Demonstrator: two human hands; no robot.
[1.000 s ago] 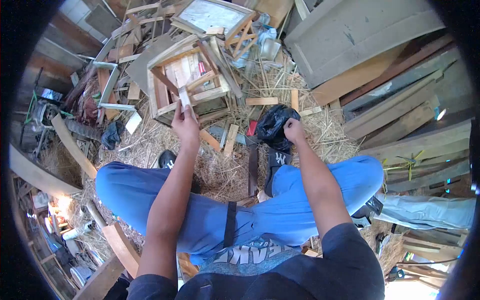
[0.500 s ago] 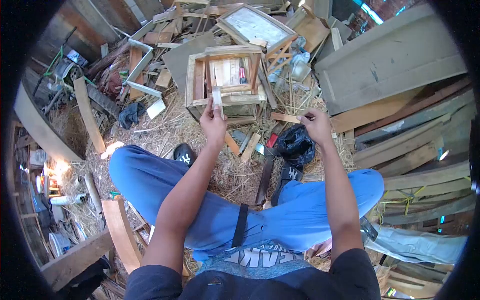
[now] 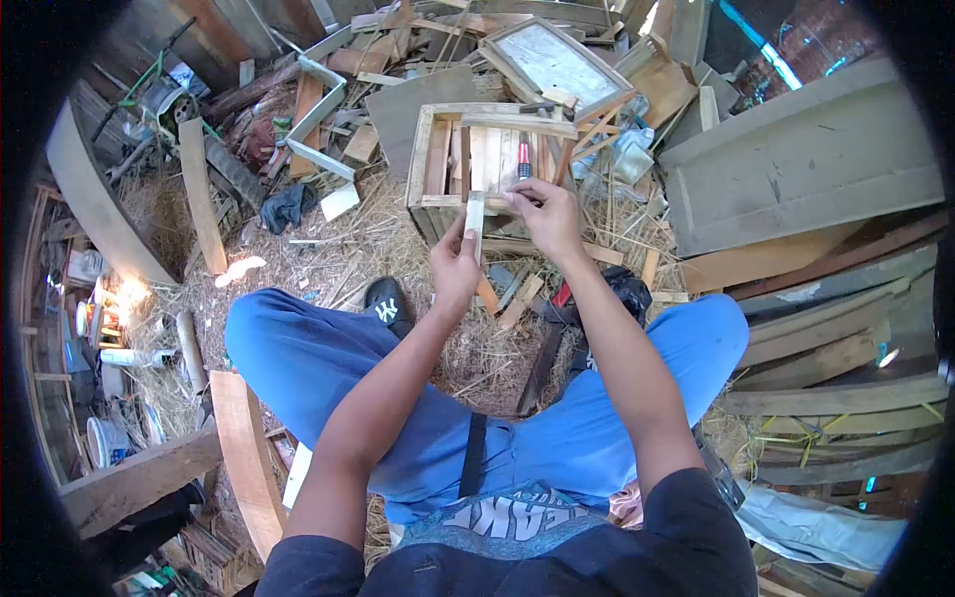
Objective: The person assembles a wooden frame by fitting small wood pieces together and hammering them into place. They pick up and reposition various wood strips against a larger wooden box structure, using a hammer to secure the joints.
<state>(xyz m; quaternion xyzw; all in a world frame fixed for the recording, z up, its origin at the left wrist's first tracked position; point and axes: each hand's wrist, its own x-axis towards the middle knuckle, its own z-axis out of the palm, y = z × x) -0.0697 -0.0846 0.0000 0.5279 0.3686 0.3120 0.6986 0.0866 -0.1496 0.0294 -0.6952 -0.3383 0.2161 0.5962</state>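
Observation:
My left hand (image 3: 456,267) grips a short pale wood strip (image 3: 476,224) that points up at the near edge of a wooden frame box (image 3: 430,149). Beside it, my right hand (image 3: 547,214) is pinched at the box's near rail; what lies between its fingers is too small to make out. Inside the box rests a red and black screwdriver-like tool (image 3: 523,159). A hammer-like tool (image 3: 537,106) lies on the far rail.
A black bag (image 3: 629,291) and a dark saw-like blade (image 3: 542,370) lie between my legs. Large boards (image 3: 786,159) lean at the right. Scrap wood and a framed panel (image 3: 557,62) lie behind the box.
My right hand has moved left from beside the box to its near rail, close to my left hand. The thin wood strip it held no longer shows clearly. The view has shifted.

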